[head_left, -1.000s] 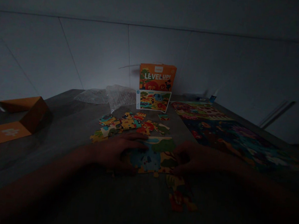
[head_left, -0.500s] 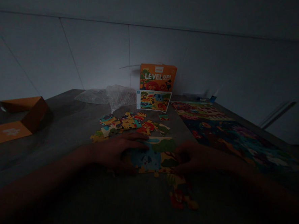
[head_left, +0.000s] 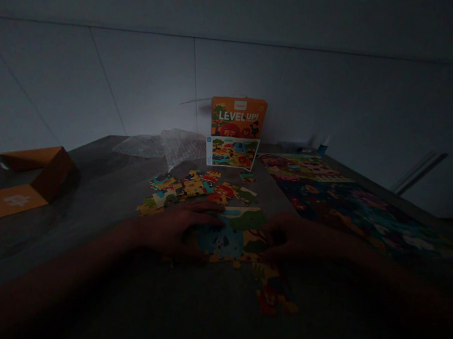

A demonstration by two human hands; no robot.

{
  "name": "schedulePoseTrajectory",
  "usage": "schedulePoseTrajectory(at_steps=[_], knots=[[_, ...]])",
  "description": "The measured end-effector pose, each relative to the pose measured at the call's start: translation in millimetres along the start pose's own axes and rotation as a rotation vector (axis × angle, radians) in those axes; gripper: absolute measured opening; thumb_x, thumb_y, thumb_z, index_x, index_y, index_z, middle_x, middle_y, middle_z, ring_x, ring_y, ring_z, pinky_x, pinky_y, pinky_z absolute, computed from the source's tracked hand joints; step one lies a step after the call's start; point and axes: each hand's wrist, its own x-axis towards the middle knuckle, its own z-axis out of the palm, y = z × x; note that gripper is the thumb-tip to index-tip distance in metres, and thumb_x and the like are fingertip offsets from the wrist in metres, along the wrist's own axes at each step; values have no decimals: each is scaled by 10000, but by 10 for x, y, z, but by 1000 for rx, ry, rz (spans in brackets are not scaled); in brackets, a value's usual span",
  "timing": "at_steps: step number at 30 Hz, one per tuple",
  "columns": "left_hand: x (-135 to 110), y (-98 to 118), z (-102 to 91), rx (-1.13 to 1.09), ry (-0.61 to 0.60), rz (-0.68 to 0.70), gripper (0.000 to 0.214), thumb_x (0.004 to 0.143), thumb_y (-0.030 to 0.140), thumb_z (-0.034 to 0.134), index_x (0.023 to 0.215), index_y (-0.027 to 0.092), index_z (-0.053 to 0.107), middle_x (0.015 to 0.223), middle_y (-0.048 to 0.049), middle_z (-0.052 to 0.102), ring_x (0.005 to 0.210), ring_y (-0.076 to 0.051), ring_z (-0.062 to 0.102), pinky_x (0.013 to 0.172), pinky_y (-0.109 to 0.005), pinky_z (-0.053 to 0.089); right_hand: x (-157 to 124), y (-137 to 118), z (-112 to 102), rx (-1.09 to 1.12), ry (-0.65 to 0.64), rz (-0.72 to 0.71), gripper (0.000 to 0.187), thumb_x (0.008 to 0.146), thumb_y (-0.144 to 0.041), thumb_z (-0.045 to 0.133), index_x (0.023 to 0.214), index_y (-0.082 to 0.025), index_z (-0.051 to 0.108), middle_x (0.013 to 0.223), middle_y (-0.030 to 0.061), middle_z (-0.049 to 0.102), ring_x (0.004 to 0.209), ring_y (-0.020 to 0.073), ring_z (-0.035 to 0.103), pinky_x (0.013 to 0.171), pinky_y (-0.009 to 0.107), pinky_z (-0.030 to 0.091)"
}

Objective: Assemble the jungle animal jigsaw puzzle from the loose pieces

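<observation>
Dim light covers the partly joined jigsaw puzzle, which shows a blue elephant and a green tree. My left hand lies over its left side, fingers spread along the top and thumb near the lower edge. At the right edge, my right hand has its thumb and fingers curled around the border by the tree. A strip of joined pieces with a red lion extends downward from the puzzle's lower right. Beyond my left hand sits a pile of loose puzzle pieces. Shadow hides some fingertips.
An orange "LEVEL UP!" box stands by the wall, a picture card leaning before it. Clear plastic wrap lies beside them. An open orange box part is far left; finished puzzles spread right.
Both hands keep their places on the puzzle. The whole view shifts only very slightly, and the pieces stay where they were.
</observation>
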Motion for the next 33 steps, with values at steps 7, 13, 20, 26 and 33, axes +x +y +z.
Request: schedulePoseTrajectory(at_steps=[7, 13, 20, 26, 33], knots=[[-2, -5, 6, 15, -2, 1, 716, 718, 439, 796, 1368, 301, 530, 1560, -57, 352, 1417, -332, 336, 1145, -514, 324, 22, 20, -10, -27, 20, -21, 391, 805, -501, 631, 644, -172, 494, 608, -40, 430, 538, 86, 378, 455, 212, 250], [-3, -6, 7, 7, -3, -2, 714, 720, 447, 792, 1369, 297, 533, 1558, -58, 357, 1415, -333, 339, 1148, -507, 322, 11, -17, -14, -25, 14, -13, 371, 790, -471, 642, 634, -176, 478, 587, -46, 418, 526, 85, 377, 451, 212, 250], [3, 11, -4, 26, 1, -15, 674, 742, 467, 770, 1350, 267, 557, 1542, -73, 379, 1405, -330, 358, 1144, -488, 342, 22, 5, -15, -12, 12, -15, 361, 791, -457, 648, 643, -170, 488, 601, -44, 433, 534, 81, 385, 459, 207, 261], [13, 9, -22, 89, 43, 19, 524, 829, 416, 689, 1311, 238, 584, 1458, -97, 484, 1340, -282, 454, 1109, -437, 398, 29, 41, 3, -12, 53, -27, 393, 780, -507, 661, 654, -172, 500, 605, -45, 434, 533, 83, 375, 450, 209, 242], [23, 9, -32, 83, 62, 42, 432, 864, 350, 646, 1278, 235, 604, 1401, -90, 538, 1303, -275, 492, 1091, -450, 418, 42, 50, 2, -34, 106, -55, 402, 773, -503, 667, 631, -177, 480, 587, -49, 415, 531, 84, 361, 461, 217, 239]])
